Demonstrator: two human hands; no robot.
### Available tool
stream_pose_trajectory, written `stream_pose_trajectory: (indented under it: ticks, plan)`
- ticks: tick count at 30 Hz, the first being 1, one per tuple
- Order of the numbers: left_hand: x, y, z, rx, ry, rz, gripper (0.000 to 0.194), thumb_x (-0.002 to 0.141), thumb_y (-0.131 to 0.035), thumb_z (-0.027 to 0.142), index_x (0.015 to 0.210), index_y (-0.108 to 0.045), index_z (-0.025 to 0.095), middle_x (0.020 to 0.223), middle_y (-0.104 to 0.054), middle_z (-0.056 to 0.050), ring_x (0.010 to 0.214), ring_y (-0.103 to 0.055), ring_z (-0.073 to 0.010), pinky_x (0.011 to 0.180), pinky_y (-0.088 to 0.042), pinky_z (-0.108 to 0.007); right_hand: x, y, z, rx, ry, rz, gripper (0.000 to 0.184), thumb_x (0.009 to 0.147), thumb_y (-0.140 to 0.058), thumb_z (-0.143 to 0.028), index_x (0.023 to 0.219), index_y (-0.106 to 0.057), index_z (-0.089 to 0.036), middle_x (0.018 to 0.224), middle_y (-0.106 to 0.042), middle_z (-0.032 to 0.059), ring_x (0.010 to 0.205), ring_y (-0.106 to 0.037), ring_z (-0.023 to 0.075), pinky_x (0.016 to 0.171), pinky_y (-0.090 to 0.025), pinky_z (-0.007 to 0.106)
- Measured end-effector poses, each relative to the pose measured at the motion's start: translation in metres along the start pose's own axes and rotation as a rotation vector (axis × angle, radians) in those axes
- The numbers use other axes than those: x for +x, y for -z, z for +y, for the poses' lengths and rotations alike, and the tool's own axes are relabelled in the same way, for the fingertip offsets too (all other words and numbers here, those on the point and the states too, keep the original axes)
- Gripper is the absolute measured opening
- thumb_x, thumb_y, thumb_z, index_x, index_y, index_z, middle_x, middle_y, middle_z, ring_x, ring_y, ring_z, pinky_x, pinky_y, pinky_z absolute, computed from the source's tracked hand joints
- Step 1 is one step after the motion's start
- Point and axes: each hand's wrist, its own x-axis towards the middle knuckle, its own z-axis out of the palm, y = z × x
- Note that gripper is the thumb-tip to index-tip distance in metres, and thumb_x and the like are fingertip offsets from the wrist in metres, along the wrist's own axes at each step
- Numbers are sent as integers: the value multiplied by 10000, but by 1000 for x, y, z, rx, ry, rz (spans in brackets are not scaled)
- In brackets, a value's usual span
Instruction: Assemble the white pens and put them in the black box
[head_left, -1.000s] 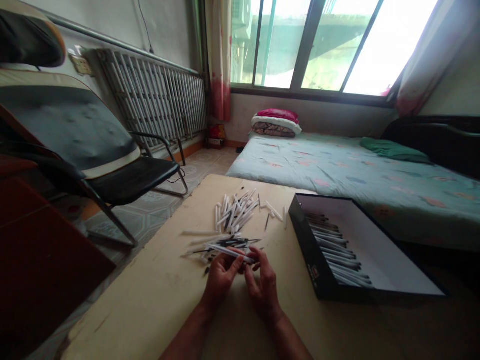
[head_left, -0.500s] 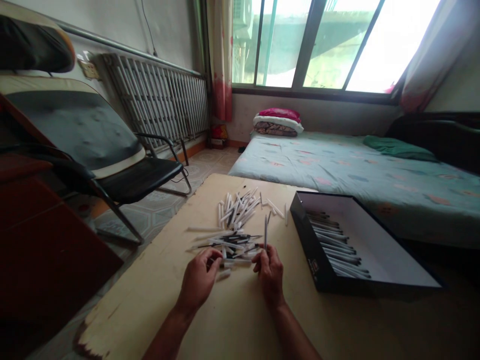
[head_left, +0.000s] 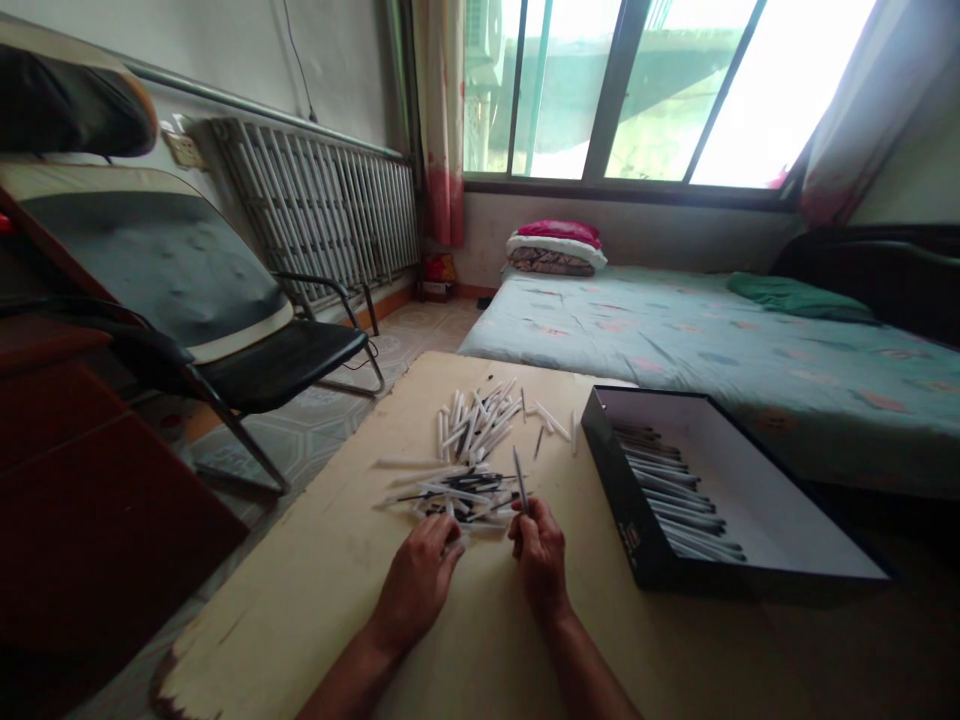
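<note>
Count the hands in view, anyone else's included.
2. The left hand lies at the near edge of the pile of pen parts; the right hand pinches a thin dark pen part nearly upright. No other hands show.

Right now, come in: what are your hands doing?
Right hand pinching a slim pen part upright; left hand at the pile of pen parts; open black box alongside.
</note>
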Motion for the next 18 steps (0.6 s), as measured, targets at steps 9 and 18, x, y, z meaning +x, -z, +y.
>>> stream_pose_trajectory:
  ticks: [9,18]
  plan:
    - [55,-2,-1,-1252,380,235,385,667,-706,251,1024,-591,167,755,-655,4,601,-582,-73,569,-475,-174,-8,-4,-12,-295,253,-125,238,906,-360,-290,871,-570,-183,685,-596,13,598,-552,130,587,-377,207]
    - [52,-12,-15,-1312,385,315,318,674,-710,269,958,-620,159,745,-689,-4,564,-591,-57,541,-482,-146,-13,-7,-13,-451,389,-239,182,876,-417,-232,781,-564,-181,599,-556,-4,511,-518,106,543,-343,189]
